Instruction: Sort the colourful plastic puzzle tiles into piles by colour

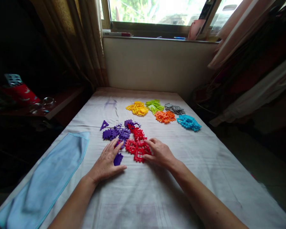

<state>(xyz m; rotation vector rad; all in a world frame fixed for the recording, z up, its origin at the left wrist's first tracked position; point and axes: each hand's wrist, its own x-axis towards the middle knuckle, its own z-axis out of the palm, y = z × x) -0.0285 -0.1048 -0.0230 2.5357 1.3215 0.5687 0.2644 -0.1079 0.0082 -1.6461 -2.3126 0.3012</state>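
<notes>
Purple plastic pieces (111,133) lie spread at the centre left of the cloth-covered table, and red pieces (139,135) lie beside and partly among them. My left hand (109,160) rests over the near purple pieces with its fingers spread; a dark purple square (118,159) shows between thumb and fingers. At the right edge of the red pieces is my right hand (160,153), thumb and fingers apart, fingertips touching the nearest red ones. Its grip on any single piece cannot be made out.
Farther back lie piles of yellow (137,108), green (154,106), grey (175,108), orange (165,117) and blue pieces (189,122). A light blue cloth (54,171) covers the table's left edge. Glasses (43,105) sit on a side table.
</notes>
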